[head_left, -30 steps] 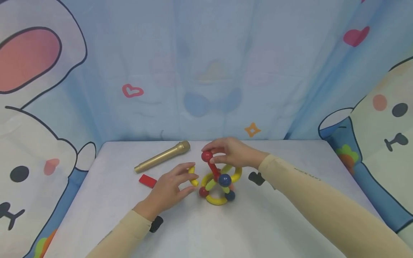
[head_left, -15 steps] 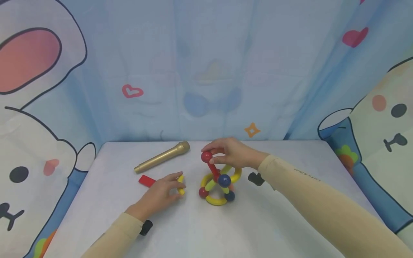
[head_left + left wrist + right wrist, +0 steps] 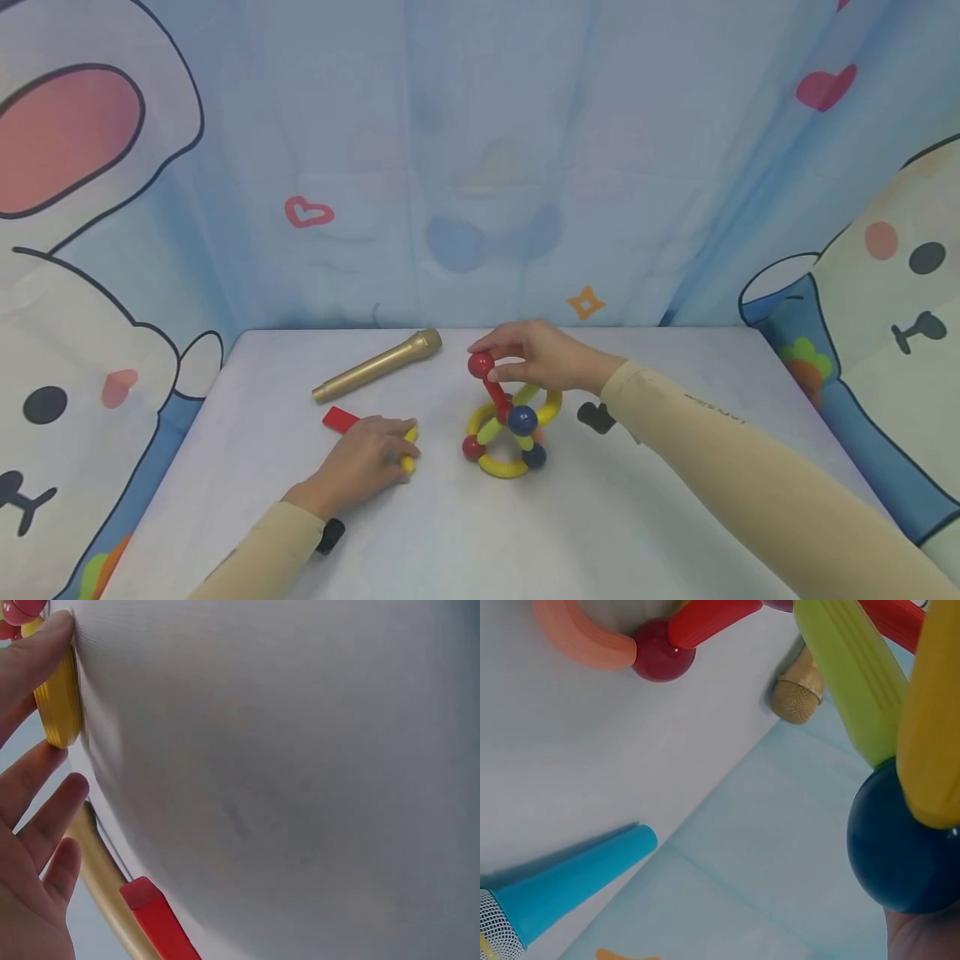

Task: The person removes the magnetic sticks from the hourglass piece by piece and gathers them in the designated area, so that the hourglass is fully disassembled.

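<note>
My left hand [image 3: 360,460] is low over the table's left part, pinching a yellow curved magnetic stick [image 3: 60,701] between thumb and fingers. To its right stands a structure of magnetic sticks and balls, with a yellow curved stick [image 3: 504,469] and a dark blue ball [image 3: 522,419] at its near side. My right hand [image 3: 546,357] holds the red ball [image 3: 481,364] at the structure's top, above a red stick [image 3: 495,392]. In the right wrist view a lime-green stick [image 3: 851,679] and a blue ball [image 3: 900,840] loom close; most of that hand is hidden.
A gold microphone [image 3: 375,367] lies at the table's back left. Partly behind my left hand is a red block [image 3: 341,419]. The right wrist view shows a blue microphone [image 3: 577,885] near the table's edge. A printed curtain [image 3: 495,167] hangs behind the table.
My left hand has moved left and towards me, away from the structure, carrying the yellow curved stick down near the table. The right hand and the structure have stayed in place.
</note>
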Demonstrator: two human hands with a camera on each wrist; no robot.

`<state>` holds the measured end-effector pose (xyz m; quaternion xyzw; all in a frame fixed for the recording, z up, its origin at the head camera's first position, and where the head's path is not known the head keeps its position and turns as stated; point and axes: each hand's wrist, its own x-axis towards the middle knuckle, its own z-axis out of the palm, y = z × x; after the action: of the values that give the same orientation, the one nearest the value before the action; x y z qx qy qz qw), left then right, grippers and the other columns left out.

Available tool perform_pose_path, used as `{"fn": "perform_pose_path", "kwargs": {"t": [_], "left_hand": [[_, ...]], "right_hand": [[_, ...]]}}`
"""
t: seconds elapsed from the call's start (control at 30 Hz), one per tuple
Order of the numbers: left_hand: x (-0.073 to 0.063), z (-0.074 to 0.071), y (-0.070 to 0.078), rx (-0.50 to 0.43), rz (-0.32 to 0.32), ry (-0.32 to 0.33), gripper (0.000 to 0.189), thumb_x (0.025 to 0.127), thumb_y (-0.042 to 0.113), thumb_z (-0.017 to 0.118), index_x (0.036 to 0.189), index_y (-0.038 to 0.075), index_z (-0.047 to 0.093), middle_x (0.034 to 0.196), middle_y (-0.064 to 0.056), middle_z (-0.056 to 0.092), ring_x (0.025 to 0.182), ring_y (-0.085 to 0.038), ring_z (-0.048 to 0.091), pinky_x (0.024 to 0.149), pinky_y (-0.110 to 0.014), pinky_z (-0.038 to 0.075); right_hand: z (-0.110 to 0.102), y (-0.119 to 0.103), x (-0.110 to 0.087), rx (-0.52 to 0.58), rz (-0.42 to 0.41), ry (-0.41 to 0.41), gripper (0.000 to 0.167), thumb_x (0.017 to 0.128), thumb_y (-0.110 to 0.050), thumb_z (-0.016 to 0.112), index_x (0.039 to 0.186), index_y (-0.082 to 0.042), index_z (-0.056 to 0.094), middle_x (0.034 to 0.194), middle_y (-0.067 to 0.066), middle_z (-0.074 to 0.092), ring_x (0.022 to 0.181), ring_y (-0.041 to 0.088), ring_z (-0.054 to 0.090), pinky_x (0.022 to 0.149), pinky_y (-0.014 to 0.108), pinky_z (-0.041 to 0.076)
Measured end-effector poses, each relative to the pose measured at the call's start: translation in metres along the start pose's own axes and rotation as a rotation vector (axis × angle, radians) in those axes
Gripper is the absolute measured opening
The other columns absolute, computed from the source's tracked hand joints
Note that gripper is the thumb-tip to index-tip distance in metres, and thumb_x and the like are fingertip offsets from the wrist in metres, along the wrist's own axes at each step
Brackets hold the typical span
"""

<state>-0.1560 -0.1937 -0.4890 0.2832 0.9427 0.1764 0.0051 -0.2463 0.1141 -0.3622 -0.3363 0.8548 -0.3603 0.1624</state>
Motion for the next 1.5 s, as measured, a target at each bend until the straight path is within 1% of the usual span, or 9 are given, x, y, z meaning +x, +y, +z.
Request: {"fn": "perform_pose_path", "kwargs": {"t": [0.27,0.53,0.8,0.97,1.07,1.13,1.27,1.37,1.5], "left_hand": [[-0.004,0.001,-0.003,-0.015,-0.011,0.016,0.029,0.077,0.026,0.087,0.106,0.023,0.079,0.137,0.001,0.06,0.13,-0.017,0.05,0.114,-0.044,0.031],[-0.004,-0.001,0.001,-0.062,-0.059,0.013,0.031,0.077,0.03,0.088,0.105,0.025,0.079,0.141,0.001,0.056,0.131,-0.02,0.049,0.108,-0.043,0.04],[0.004,-0.004,0.008,-0.046,-0.049,0.044,0.034,0.079,0.037,0.085,0.109,0.022,0.077,0.14,0.0,0.057,0.131,-0.021,0.05,0.108,-0.044,0.04],[0.02,-0.019,0.028,-0.118,-0.071,0.104,0.04,0.086,0.039,0.078,0.123,0.024,0.07,0.142,0.005,0.055,0.132,-0.018,0.048,0.107,-0.044,0.041],[0.038,-0.03,0.047,-0.242,-0.078,0.168,0.051,0.09,0.037,0.074,0.137,0.025,0.059,0.143,0.006,0.053,0.133,-0.016,0.046,0.105,-0.043,0.043],[0.05,-0.036,0.059,-0.348,-0.055,0.213,0.055,0.093,0.033,0.072,0.143,0.023,0.053,0.144,0.005,0.052,0.132,-0.016,0.048,0.104,-0.042,0.045],[0.069,-0.042,0.076,-0.496,-0.012,0.279,0.055,0.095,0.025,0.07,0.146,0.02,0.048,0.14,0.006,0.054,0.126,-0.014,0.051,0.1,-0.036,0.048],[0.078,-0.041,0.082,-0.518,-0.001,0.313,0.053,0.095,0.019,0.071,0.143,0.019,0.05,0.136,0.006,0.056,0.122,-0.011,0.054,0.098,-0.033,0.049],[0.085,-0.04,0.086,-0.484,-0.02,0.35,0.051,0.094,0.017,0.071,0.141,0.018,0.052,0.132,0.005,0.058,0.118,-0.01,0.056,0.094,-0.031,0.051]], "right_hand": [[0.001,0.002,0.0,0.014,-0.012,0.009,0.045,0.087,-0.014,0.079,0.13,-0.021,0.066,0.121,-0.009,0.066,0.114,0.013,0.062,0.092,0.031,0.053],[0.001,0.001,-0.001,0.053,0.003,0.011,0.045,0.087,-0.014,0.079,0.13,-0.019,0.066,0.125,-0.007,0.065,0.116,0.014,0.062,0.091,0.03,0.053],[0.002,0.003,0.0,0.009,-0.008,0.024,0.044,0.087,-0.017,0.08,0.129,-0.02,0.066,0.122,-0.007,0.065,0.111,0.01,0.063,0.091,0.029,0.053],[0.002,0.005,-0.001,-0.001,-0.025,0.025,0.046,0.086,-0.017,0.08,0.13,-0.017,0.065,0.121,-0.007,0.065,0.111,0.01,0.063,0.092,0.03,0.053],[0.001,0.005,-0.004,-0.004,-0.027,0.033,0.047,0.086,-0.016,0.08,0.13,-0.016,0.064,0.121,-0.007,0.066,0.112,0.009,0.063,0.095,0.03,0.051],[0.0,0.005,-0.006,-0.003,-0.028,0.038,0.047,0.086,-0.015,0.08,0.13,-0.015,0.064,0.122,-0.006,0.066,0.113,0.01,0.063,0.096,0.031,0.05],[0.0,0.006,-0.011,-0.027,-0.032,0.056,0.047,0.087,-0.017,0.079,0.131,-0.014,0.063,0.124,-0.006,0.065,0.117,0.012,0.061,0.098,0.033,0.049],[-0.001,0.006,-0.017,-0.035,-0.034,0.093,0.047,0.087,-0.019,0.079,0.131,-0.014,0.063,0.126,-0.005,0.063,0.12,0.015,0.059,0.099,0.033,0.049],[0.0,0.003,-0.031,-0.082,-0.087,0.184,0.046,0.088,-0.021,0.079,0.131,-0.015,0.062,0.127,-0.005,0.062,0.122,0.017,0.056,0.1,0.038,0.048]]}}
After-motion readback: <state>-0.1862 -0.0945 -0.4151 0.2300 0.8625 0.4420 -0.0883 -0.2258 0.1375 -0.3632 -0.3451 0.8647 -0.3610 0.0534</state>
